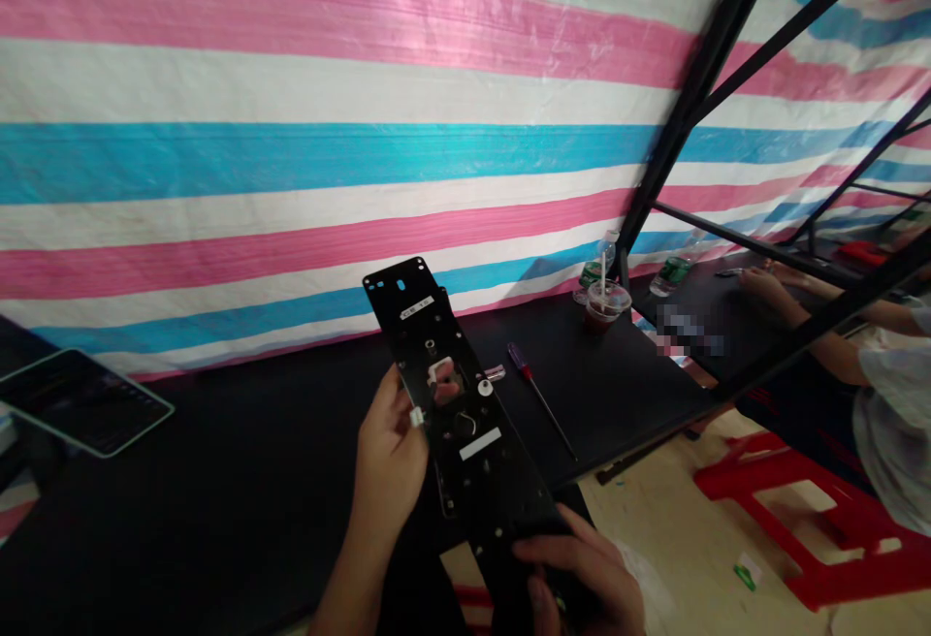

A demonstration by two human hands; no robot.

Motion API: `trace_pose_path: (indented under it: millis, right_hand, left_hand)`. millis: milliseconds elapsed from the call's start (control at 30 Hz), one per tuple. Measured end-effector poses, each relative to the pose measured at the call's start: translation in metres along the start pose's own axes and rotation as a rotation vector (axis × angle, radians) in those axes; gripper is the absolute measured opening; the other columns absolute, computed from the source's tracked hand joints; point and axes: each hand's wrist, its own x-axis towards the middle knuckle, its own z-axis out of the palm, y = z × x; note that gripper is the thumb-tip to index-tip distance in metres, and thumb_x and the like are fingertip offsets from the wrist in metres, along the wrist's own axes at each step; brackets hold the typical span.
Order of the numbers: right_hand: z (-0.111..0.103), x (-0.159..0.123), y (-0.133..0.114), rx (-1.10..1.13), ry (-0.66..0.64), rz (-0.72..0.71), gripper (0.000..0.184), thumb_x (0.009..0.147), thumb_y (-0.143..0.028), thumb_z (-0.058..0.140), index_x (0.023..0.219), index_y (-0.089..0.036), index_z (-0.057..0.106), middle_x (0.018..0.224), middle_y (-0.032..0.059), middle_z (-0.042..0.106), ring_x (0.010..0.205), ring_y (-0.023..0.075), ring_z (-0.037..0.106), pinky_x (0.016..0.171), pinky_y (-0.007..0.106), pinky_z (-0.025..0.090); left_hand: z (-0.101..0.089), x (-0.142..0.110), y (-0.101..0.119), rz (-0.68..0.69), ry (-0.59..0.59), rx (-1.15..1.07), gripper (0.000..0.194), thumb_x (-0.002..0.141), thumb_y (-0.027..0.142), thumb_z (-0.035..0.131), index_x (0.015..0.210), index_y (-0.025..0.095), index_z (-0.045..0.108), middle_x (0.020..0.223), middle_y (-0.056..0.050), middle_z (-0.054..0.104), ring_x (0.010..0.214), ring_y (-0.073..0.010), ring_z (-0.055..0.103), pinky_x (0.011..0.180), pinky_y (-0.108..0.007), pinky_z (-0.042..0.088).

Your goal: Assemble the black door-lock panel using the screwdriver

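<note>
A long black metal plate (501, 481) with rounded corners, several holes, screws and white label strips is held tilted above the table's front edge. My left hand (393, 457) grips its left edge near the middle, and a fingertip shows through a cut-out in the plate. Around the lower right end, my right hand (582, 568) is closed with the thumb and fingers on the plate. To the right of the plate lies a screwdriver (542, 398) with a purple and red handle. What the plate's underside carries is mostly hidden.
On the black table (218, 500), a tablet (87, 403) stands at the left. A plastic cup with a straw (607, 304) and a bottle (589, 277) stand at the back right. A black metal frame (676, 132) rises there; beyond sits another person (894, 403) near a red stool (792, 500).
</note>
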Motion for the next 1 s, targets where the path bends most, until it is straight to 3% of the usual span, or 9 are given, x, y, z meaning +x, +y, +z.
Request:
trace_pose_path:
  millis: [100, 233, 400, 533, 633, 733, 800, 867, 1000]
  right_hand:
    - [0.013, 0.006, 0.012, -0.080, 0.018, -0.055, 0.022, 0.077, -0.027, 0.073, 0.095, -0.035, 0.080, 0.099, 0.0073, 0.077, 0.093, 0.0311, 0.075, 0.075, 0.040, 0.064]
    - [0.035, 0.011, 0.016, -0.111, 0.089, -0.104, 0.019, 0.076, -0.024, 0.067, 0.088, -0.031, 0.079, 0.083, 0.0038, 0.078, 0.092, 0.0286, 0.076, 0.076, 0.036, 0.063]
    - [0.050, 0.012, 0.010, -0.071, 0.123, -0.097, 0.017, 0.077, -0.024, 0.064, 0.086, -0.031, 0.076, 0.079, 0.0018, 0.077, 0.089, 0.0271, 0.076, 0.080, 0.037, 0.063]
    - [0.060, 0.020, 0.011, 0.007, 0.117, -0.035, 0.040, 0.076, -0.019, 0.062, 0.115, -0.024, 0.072, 0.098, 0.0048, 0.078, 0.086, 0.0226, 0.076, 0.075, 0.028, 0.063]
    - [0.072, 0.027, 0.021, 0.075, 0.090, 0.043, 0.065, 0.078, -0.020, 0.061, 0.142, -0.015, 0.054, 0.102, 0.0067, 0.077, 0.080, 0.0190, 0.075, 0.070, 0.024, 0.062]
    - [0.086, 0.030, 0.037, 0.099, 0.043, 0.061, 0.072, 0.083, -0.022, 0.060, 0.152, -0.013, 0.042, 0.100, 0.0062, 0.077, 0.070, 0.0162, 0.073, 0.066, 0.023, 0.061]
    - [0.093, 0.030, 0.046, 0.073, 0.040, 0.038, 0.070, 0.085, -0.022, 0.058, 0.153, -0.014, 0.041, 0.105, 0.0082, 0.076, 0.077, 0.0180, 0.074, 0.072, 0.026, 0.062]
    - [0.097, 0.029, 0.052, 0.020, 0.050, -0.010, 0.067, 0.086, -0.021, 0.057, 0.152, -0.016, 0.043, 0.111, 0.0110, 0.074, 0.090, 0.0219, 0.074, 0.080, 0.031, 0.062]
    - [0.104, 0.029, 0.052, -0.073, 0.097, -0.072, 0.066, 0.087, -0.019, 0.057, 0.152, -0.020, 0.043, 0.104, 0.0112, 0.070, 0.088, 0.0240, 0.070, 0.075, 0.035, 0.061]
  left_hand:
    - [-0.016, -0.014, -0.013, 0.076, 0.056, 0.122, 0.072, 0.086, 0.035, 0.062, 0.153, 0.024, 0.038, 0.104, -0.009, 0.075, 0.078, -0.0197, 0.073, 0.065, -0.032, 0.061]
    - [-0.023, -0.013, -0.021, 0.429, -0.047, 0.526, 0.042, 0.084, 0.025, 0.062, 0.124, 0.030, 0.071, 0.136, -0.011, 0.060, 0.109, -0.0258, 0.065, 0.081, -0.038, 0.061]
    - [-0.020, 0.004, -0.010, 0.618, -0.085, 0.541, 0.022, 0.094, 0.026, 0.057, 0.100, 0.026, 0.079, 0.107, -0.008, 0.073, 0.103, -0.0233, 0.066, 0.089, -0.038, 0.057]
    - [-0.017, -0.005, -0.001, 0.539, 0.070, 0.385, 0.023, 0.097, 0.024, 0.054, 0.106, 0.021, 0.075, 0.097, -0.005, 0.076, 0.086, -0.0179, 0.070, 0.084, -0.033, 0.059]
    - [-0.010, -0.033, -0.013, 0.429, 0.115, 0.329, 0.025, 0.098, 0.022, 0.050, 0.108, 0.022, 0.073, 0.098, -0.004, 0.076, 0.080, -0.0162, 0.072, 0.078, -0.031, 0.061]
    - [-0.003, -0.075, -0.046, 0.456, -0.023, 0.397, 0.030, 0.095, 0.021, 0.054, 0.120, 0.027, 0.070, 0.128, -0.009, 0.070, 0.119, -0.0267, 0.067, 0.096, -0.044, 0.059]
    - [-0.002, -0.104, -0.075, 0.404, -0.128, 0.491, 0.051, 0.093, 0.019, 0.057, 0.142, 0.032, 0.056, 0.153, -0.009, 0.052, 0.145, -0.0331, 0.043, 0.106, -0.053, 0.053]
    - [-0.007, -0.125, -0.101, 0.345, -0.198, 0.469, 0.064, 0.095, 0.016, 0.050, 0.154, 0.037, 0.038, 0.161, -0.006, 0.040, 0.149, -0.0308, 0.036, 0.108, -0.052, 0.052]
    - [-0.021, -0.119, -0.131, 0.092, -0.049, 0.354, 0.060, 0.101, 0.022, 0.039, 0.158, 0.037, 0.029, 0.164, -0.004, 0.034, 0.143, -0.0271, 0.046, 0.115, -0.050, 0.045]
